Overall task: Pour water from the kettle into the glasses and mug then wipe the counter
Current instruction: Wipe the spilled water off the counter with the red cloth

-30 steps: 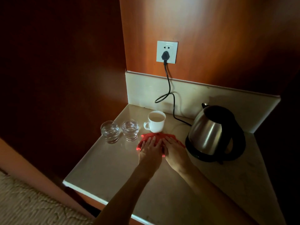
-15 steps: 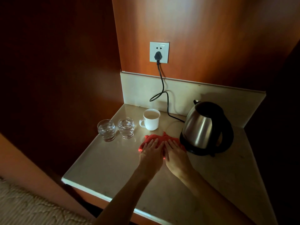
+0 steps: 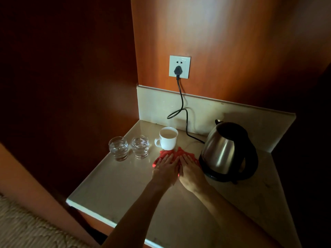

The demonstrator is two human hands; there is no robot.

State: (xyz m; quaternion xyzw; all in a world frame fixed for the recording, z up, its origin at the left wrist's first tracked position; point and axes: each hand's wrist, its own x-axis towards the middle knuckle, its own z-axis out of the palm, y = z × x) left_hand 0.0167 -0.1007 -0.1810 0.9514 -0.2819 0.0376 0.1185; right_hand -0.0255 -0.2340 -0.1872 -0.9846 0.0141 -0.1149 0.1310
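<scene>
While pressing down with straight fingers, pins the crumpled red cloth (image 3: pixel 176 153) flat under the left hand (image 3: pixel 165 167) and the right hand (image 3: pixel 190 169). Palms side by side and touching, neither curled round anything, nothing gripped.

Compared with a second ago, has been pushed a little farther back and to the right. Far edge of the cloth now pokes out beyond the fingertips into the gap ahead. Glasses, mug and kettle not shifted meanwhile. Reads as the wiping stroke in progress, so the last part of the task.

Just past the left fingertips, the white ceramic mug (image 3: pixel 168 140), filled near the brim, its foot touching or all but touching the cloth's far edge. Just beside the right hand, the black base of the brushed-steel electric kettle (image 3: pixel 222 149), upright, spout turned to the wall. Tight quarters either side, so a further push risks bumping the full mug.

Farther left, well apart from the hands, two short clear glasses (image 3: pixel 118 148) (image 3: pixel 140 146) side by side, each holding water. Pouring therefore judged done.

Beneath it all, the pale stone surface (image 3: pixel 125 190). Nearer stretch not yet under the cloth, and whether wet cannot be told in the dim light. At the back, the black cord (image 3: pixel 182 102) up to the white wall socket (image 3: pixel 184 59).
</scene>
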